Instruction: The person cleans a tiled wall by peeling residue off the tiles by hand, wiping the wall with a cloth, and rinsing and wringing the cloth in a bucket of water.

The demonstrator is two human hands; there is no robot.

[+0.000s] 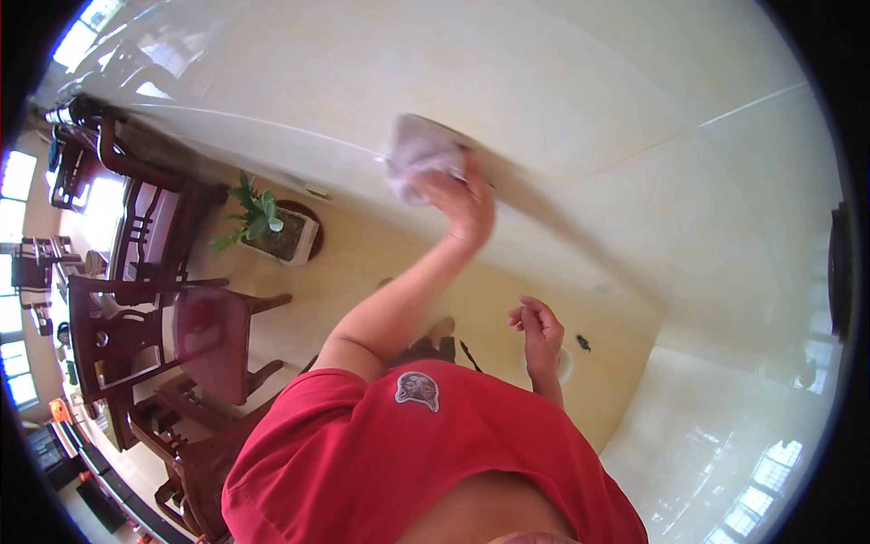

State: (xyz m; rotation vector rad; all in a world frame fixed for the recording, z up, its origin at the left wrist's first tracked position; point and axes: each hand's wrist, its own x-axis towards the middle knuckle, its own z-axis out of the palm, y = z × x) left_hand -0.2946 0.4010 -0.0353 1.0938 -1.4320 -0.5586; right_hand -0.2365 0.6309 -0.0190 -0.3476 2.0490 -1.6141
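Note:
My left hand [464, 204] reaches up to the pale, glossy wall [580, 82], its fingers closed around a light pinkish-grey cloth [419, 156]. The cloth lies against the wall surface, and motion blurs both it and the hand. A dark shadow runs down to the right of them. My right hand [541, 337] hangs low near my body, above the tan floor. Its fingers curl in loosely and nothing shows in them.
A potted plant [281, 238] stands on the floor by the wall, to my left. Dark wooden chairs [213, 340] and other carved furniture fill the left side. A small dark object [583, 343] lies at right, and a dark fixture [841, 272] is at the far right.

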